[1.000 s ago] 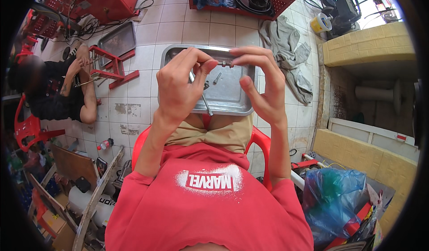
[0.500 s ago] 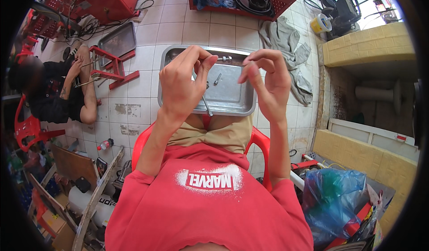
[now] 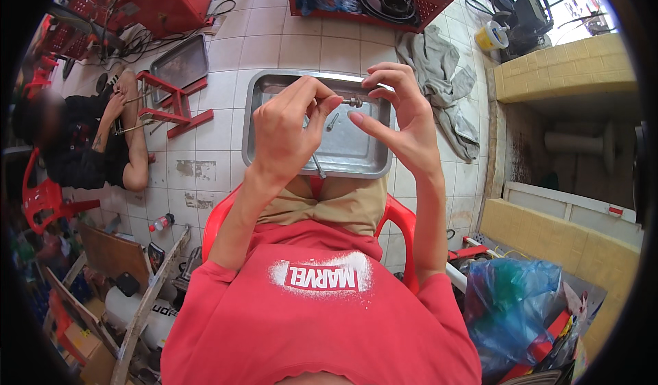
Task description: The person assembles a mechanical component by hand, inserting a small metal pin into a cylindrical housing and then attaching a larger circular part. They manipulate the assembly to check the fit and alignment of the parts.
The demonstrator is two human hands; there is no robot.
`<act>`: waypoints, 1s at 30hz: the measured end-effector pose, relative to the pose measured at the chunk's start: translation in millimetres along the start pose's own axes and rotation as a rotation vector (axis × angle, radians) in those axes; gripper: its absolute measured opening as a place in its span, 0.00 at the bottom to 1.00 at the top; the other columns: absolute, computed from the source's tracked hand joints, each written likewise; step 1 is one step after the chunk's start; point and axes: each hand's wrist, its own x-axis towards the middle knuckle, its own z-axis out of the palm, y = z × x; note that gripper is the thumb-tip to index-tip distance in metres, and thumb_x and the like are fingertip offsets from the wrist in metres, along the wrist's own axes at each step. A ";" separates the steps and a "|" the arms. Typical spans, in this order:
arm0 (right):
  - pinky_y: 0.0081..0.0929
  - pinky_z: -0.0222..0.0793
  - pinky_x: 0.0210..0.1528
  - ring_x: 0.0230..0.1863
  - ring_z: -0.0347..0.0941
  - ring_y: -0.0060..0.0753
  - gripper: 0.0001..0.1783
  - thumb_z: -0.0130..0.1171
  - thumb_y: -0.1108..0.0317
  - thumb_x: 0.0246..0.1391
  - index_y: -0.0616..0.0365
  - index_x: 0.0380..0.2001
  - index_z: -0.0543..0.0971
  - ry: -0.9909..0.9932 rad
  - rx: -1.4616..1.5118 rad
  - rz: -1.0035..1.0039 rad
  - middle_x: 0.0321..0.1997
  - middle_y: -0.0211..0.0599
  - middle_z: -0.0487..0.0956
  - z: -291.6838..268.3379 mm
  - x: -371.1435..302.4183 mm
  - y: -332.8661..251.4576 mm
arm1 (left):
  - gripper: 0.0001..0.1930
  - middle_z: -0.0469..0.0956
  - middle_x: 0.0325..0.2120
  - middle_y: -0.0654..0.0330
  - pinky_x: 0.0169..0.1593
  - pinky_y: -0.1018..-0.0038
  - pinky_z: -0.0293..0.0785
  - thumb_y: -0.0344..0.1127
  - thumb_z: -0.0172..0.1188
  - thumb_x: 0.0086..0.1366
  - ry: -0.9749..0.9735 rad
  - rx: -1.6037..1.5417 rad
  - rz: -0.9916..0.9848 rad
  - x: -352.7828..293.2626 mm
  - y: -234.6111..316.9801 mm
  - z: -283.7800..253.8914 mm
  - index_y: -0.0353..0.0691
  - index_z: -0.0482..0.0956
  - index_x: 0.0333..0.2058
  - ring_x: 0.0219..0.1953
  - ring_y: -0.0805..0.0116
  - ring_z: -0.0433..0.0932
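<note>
My left hand pinches a metal bolt between thumb and fingertips above the tray. The bolt lies about level, and its end with what looks like a nut sticks out to the right. Close to that end, my right hand is open, thumb and fingers curved apart with nothing between them. Beneath both hands, a shallow metal tray rests at my lap. In it lies a short bolt. A longer bolt leans near the tray's front wall, partly hidden by my left hand.
Grey cloth lies on the tiled floor right of the tray. A red shelf cart stands ahead. At left, another person sits by a red metal stand and a second tray. A blue plastic bag sits at lower right.
My right hand has opened wider, its fingers spreading around the bolt's end. My left hand has shifted slightly right and down with the bolt.
</note>
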 end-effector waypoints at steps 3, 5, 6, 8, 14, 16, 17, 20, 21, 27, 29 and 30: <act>0.31 0.68 0.55 0.53 0.73 0.37 0.12 0.66 0.66 0.59 0.61 0.42 0.81 -0.050 -0.090 -0.028 0.48 0.37 0.76 -6.2 0.3 7.3 | 0.07 0.77 0.24 0.63 0.27 0.74 0.63 0.33 0.67 0.65 0.015 -0.025 0.002 -1.2 0.8 1.2 0.39 0.78 0.31 0.24 0.71 0.74; 0.32 0.69 0.56 0.54 0.73 0.35 0.14 0.65 0.66 0.60 0.60 0.46 0.79 -0.271 -0.227 -0.078 0.51 0.37 0.75 -17.5 3.6 24.7 | 0.07 0.77 0.24 0.63 0.26 0.74 0.63 0.33 0.67 0.65 0.020 -0.035 0.006 -0.9 1.8 1.1 0.39 0.78 0.31 0.23 0.71 0.73; 0.32 0.69 0.56 0.54 0.73 0.35 0.14 0.64 0.67 0.61 0.60 0.47 0.78 -0.307 -0.245 -0.084 0.52 0.37 0.75 -19.5 2.5 29.7 | 0.07 0.77 0.24 0.63 0.26 0.74 0.63 0.33 0.67 0.65 0.018 -0.026 0.001 -1.0 1.8 0.9 0.39 0.78 0.31 0.23 0.71 0.73; 0.32 0.69 0.57 0.54 0.73 0.33 0.13 0.62 0.67 0.63 0.60 0.47 0.78 -0.299 -0.232 -0.075 0.53 0.37 0.74 -16.3 -0.8 27.0 | 0.07 0.78 0.24 0.63 0.26 0.74 0.63 0.33 0.67 0.65 0.015 -0.009 -0.007 -0.9 1.1 0.9 0.38 0.78 0.31 0.23 0.71 0.74; 0.31 0.69 0.56 0.53 0.73 0.32 0.09 0.60 0.67 0.65 0.61 0.43 0.79 -0.090 -0.009 0.046 0.51 0.36 0.76 -1.9 -1.8 11.8 | 0.07 0.79 0.24 0.63 0.26 0.74 0.63 0.33 0.67 0.65 0.010 -0.017 -0.026 -2.3 1.0 0.3 0.38 0.79 0.31 0.23 0.71 0.74; 0.32 0.70 0.56 0.53 0.73 0.32 0.09 0.62 0.68 0.63 0.60 0.44 0.79 -0.213 -0.061 0.028 0.52 0.36 0.76 -14.1 0.0 24.4 | 0.07 0.78 0.24 0.63 0.26 0.72 0.67 0.33 0.68 0.63 0.011 0.002 -0.010 -1.6 2.9 0.2 0.40 0.78 0.31 0.22 0.70 0.76; 0.32 0.70 0.56 0.54 0.74 0.32 0.10 0.62 0.68 0.63 0.60 0.44 0.79 -0.310 -0.063 0.024 0.52 0.36 0.76 -19.6 1.6 29.8 | 0.07 0.77 0.23 0.63 0.26 0.71 0.68 0.33 0.68 0.62 0.014 0.014 -0.003 -1.4 3.2 0.0 0.41 0.78 0.30 0.22 0.69 0.77; 0.32 0.71 0.55 0.54 0.74 0.33 0.09 0.61 0.68 0.64 0.59 0.45 0.79 -0.276 -0.083 -0.052 0.52 0.36 0.76 -13.7 -1.6 28.2 | 0.07 0.77 0.24 0.63 0.26 0.71 0.69 0.32 0.68 0.63 0.012 0.011 0.000 -1.5 2.9 0.5 0.41 0.78 0.31 0.22 0.68 0.77; 0.32 0.71 0.55 0.53 0.74 0.33 0.09 0.61 0.68 0.64 0.58 0.45 0.79 -0.209 -0.091 -0.088 0.52 0.36 0.76 -7.5 -3.3 21.7 | 0.07 0.78 0.24 0.63 0.26 0.71 0.69 0.32 0.68 0.63 0.012 0.008 -0.006 -1.6 2.3 0.5 0.41 0.78 0.31 0.22 0.69 0.78; 0.32 0.72 0.55 0.52 0.76 0.33 0.14 0.68 0.68 0.57 0.59 0.46 0.79 -0.159 -0.077 0.001 0.52 0.36 0.76 -9.6 0.3 21.5 | 0.06 0.79 0.24 0.63 0.25 0.74 0.63 0.30 0.68 0.63 0.004 -0.024 -0.004 -3.2 0.1 -0.1 0.39 0.79 0.32 0.23 0.72 0.74; 0.32 0.72 0.55 0.52 0.76 0.33 0.16 0.68 0.68 0.58 0.59 0.47 0.79 -0.291 -0.152 -0.033 0.51 0.36 0.77 -16.3 1.3 28.8 | 0.06 0.80 0.25 0.63 0.25 0.74 0.63 0.30 0.68 0.63 -0.007 -0.023 -0.007 -2.8 0.8 -0.7 0.39 0.79 0.32 0.23 0.72 0.75; 0.32 0.72 0.54 0.52 0.77 0.32 0.16 0.68 0.68 0.58 0.59 0.48 0.78 -0.358 -0.189 -0.050 0.50 0.35 0.77 -17.0 1.9 29.7 | 0.06 0.79 0.24 0.63 0.26 0.73 0.65 0.31 0.68 0.63 -0.004 -0.011 -0.007 -2.7 1.3 -1.1 0.39 0.79 0.31 0.23 0.71 0.76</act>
